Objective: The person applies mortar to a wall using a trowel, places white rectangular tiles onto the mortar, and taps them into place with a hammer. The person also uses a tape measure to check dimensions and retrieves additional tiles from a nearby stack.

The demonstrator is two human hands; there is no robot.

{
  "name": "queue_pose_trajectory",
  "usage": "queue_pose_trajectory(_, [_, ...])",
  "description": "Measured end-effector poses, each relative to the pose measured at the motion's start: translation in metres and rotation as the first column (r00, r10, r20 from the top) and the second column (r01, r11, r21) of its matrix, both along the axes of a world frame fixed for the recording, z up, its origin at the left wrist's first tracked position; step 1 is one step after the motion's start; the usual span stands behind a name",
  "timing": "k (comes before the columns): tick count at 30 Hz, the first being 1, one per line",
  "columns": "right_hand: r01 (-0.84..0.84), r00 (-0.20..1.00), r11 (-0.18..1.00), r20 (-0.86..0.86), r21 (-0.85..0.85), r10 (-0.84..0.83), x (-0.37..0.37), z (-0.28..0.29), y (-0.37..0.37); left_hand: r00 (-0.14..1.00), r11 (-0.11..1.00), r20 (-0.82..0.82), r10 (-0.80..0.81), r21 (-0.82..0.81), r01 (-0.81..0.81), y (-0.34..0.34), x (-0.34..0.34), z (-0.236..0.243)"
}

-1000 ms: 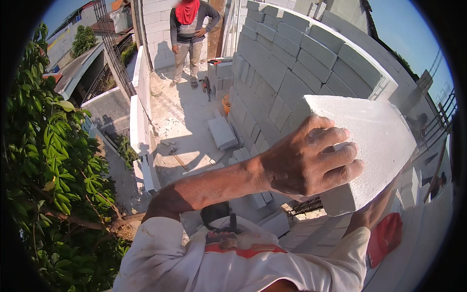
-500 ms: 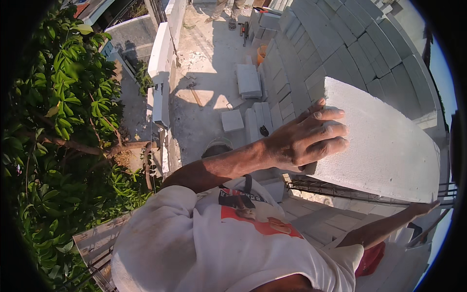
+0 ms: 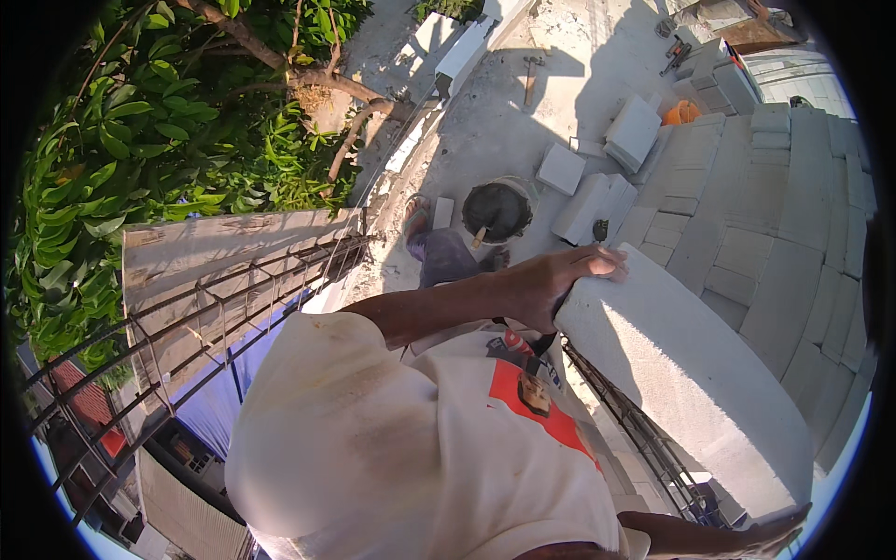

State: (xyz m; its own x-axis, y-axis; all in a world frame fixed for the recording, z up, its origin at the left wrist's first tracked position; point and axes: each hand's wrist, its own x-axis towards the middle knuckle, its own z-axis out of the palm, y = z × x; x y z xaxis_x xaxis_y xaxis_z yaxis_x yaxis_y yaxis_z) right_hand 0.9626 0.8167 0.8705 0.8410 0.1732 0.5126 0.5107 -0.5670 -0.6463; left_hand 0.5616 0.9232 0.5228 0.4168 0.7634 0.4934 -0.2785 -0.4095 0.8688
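A long white building block (image 3: 705, 373) is held up on a slant in front of my body, one end to each hand. My left hand (image 3: 569, 278) grips its upper left end, the fingers bent over the edge. My right hand (image 3: 770, 534) is stretched flat against the lower right end, partly cut off by the rim of the picture. Beneath the block runs a tied steel bar cage (image 3: 644, 434), partly hidden by it.
Stacked white blocks (image 3: 775, 257) fill the right side. A bucket (image 3: 534, 196) of dark wet mix stands on the floor, near loose blocks (image 3: 560, 169) and a hammer (image 3: 530, 79). An orange bucket (image 3: 681, 113) is farther back. Steel bars (image 3: 210, 303) and a leafy tree (image 3: 168, 131) lie left.
My view has turned, bringing the mix bucket and left-hand steel bars into sight. The block, still between both hands, now tilts more steeply down to the right.
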Motion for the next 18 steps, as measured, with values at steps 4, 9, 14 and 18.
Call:
queue_pose_trajectory(4, [-0.045, 0.990, 0.984, 0.123, -0.173, 0.067, -0.033, -0.032, 0.071, 0.955, 0.968, -0.218, 0.200, -0.109, -0.227, -0.031, -0.065, -0.044])
queue_pose_trajectory(9, [-0.421, 0.890, 0.847, 0.034, -0.324, 0.455, -0.059, -0.182, 0.188, 0.833, 0.721, -0.423, 0.356, -0.444, -0.533, -0.091, -0.117, -0.107])
queue_pose_trajectory(14, [-0.758, 0.652, 0.561, -0.406, -0.332, 0.641, -0.117, -0.425, 0.317, 0.635, 0.488, -0.645, 0.424, -0.428, -0.761, -0.138, -0.158, -0.228])
queue_pose_trajectory(18, [-0.876, 0.482, 0.380, -0.523, -0.298, 0.702, -0.195, -0.607, 0.393, 0.544, 0.161, -0.570, 0.616, -0.585, -0.795, -0.161, -0.172, -0.332])
